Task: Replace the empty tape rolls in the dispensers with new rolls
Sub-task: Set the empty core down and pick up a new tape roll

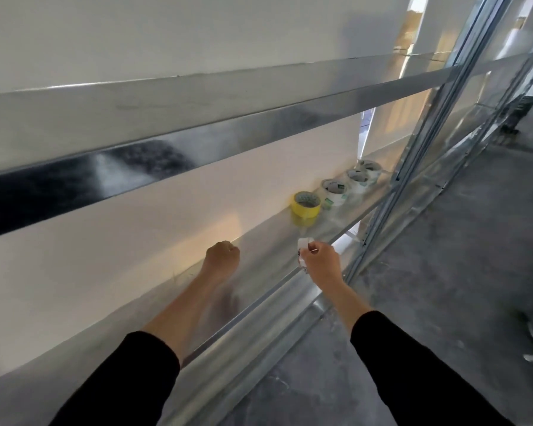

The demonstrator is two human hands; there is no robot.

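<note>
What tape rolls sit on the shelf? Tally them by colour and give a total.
Yellow roll: 1
White rolls: 3
Total on the shelf: 4
The small whitish item in the right hand is not counted.

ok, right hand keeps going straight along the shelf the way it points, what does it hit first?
Likely the yellow tape roll on the metal shelf; the right hand, pinching something small and white, points toward it. Depth unclear.

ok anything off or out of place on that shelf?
Nothing stands out. The yellow tape roll and three white rolls sit flat in a row on the metal shelf. The right hand holds a small white item, too blurred to identify; the left hand is a closed fist, with no dispenser visible.
</note>
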